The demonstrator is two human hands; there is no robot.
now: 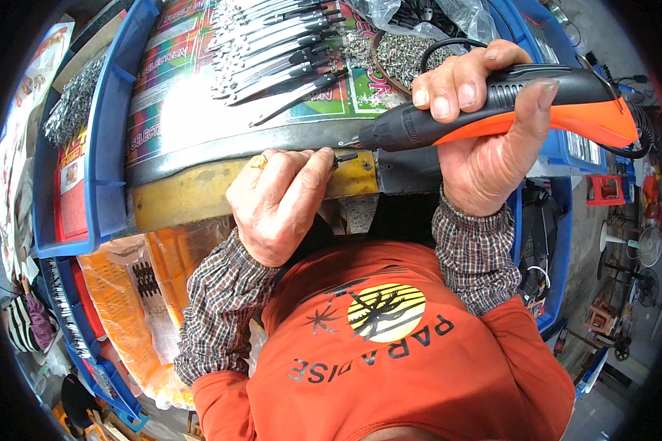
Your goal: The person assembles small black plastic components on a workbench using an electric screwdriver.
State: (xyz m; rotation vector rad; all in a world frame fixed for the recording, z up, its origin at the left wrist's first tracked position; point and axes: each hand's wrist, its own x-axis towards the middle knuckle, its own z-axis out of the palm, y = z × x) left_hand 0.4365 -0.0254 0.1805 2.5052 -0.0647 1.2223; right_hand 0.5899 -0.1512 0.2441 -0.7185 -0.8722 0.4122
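Screwdriver point(493, 110) lies level in the clenched right hand point(478, 140), tip pointing left toward the pinching left hand point(279, 202).

A matt black and glossy orange plastic power screwdriver point(507, 110); shiny metal knife blades point(272, 51) on a glossy printed sheet point(191, 103); worn yellow-painted bench edge point(191, 195).

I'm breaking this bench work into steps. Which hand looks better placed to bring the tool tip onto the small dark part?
Right, probably. The right hand grips the black and orange power screwdriver, its tip beside the small dark part. The left hand pinches that part at the yellow bench edge, so it looks occupied.
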